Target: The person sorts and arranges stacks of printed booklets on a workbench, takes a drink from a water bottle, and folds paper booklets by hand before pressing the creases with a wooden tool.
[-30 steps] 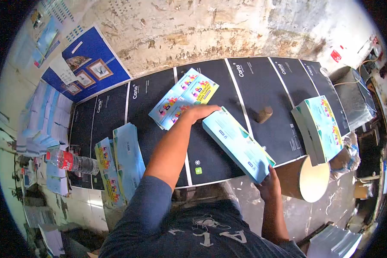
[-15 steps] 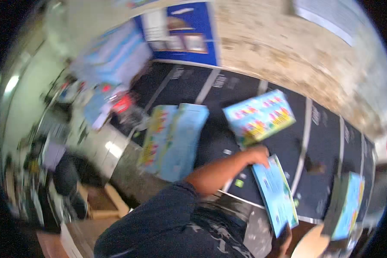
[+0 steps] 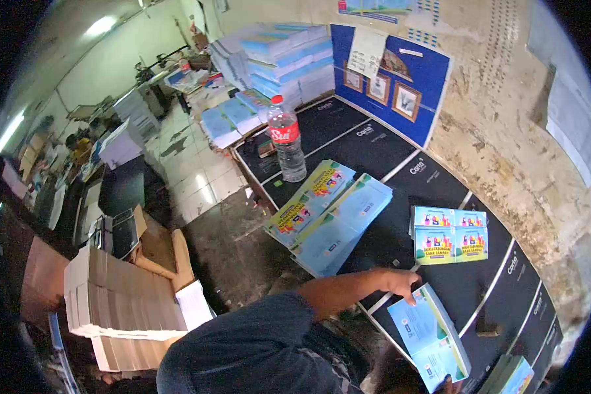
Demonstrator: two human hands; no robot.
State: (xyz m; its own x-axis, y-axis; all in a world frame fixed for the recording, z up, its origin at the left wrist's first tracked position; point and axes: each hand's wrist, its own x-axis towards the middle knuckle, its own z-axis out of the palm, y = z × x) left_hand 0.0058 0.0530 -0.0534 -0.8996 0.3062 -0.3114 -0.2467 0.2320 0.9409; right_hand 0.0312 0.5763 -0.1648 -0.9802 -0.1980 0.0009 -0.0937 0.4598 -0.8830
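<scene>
The left hand (image 3: 401, 283) grips the upper end of a blue stack of printed sheets (image 3: 414, 326), its thumb laid over the top sheet and its other fingers bent around the corner. At the stack's lower end, near the bottom of the view, only a small part of the right hand (image 3: 449, 385) shows against the edge; how far it closes cannot be told. The blue stack of printed sheets lies slantwise over the near edge of the black worktop (image 3: 440, 187); whether it rests there or is lifted is unclear.

Just beyond the left hand lies a cartoon-printed stack (image 3: 450, 244), with yellow along its near side. Farther left, a yellow-and-blue stack (image 3: 313, 199) and a pale blue stack (image 3: 356, 222) lie side by side, their long edges together. A clear bottle (image 3: 287, 143) with a red cap and red label stands upright just behind them.

To the right of the blue stack of printed sheets lies a small brown object (image 3: 487, 329), and another stack (image 3: 507, 375) is partly cut off at the bottom. A blue board (image 3: 433, 85) with framed pictures leans at the wall (image 3: 486, 144), beside tall piles of paper (image 3: 289, 62).
</scene>
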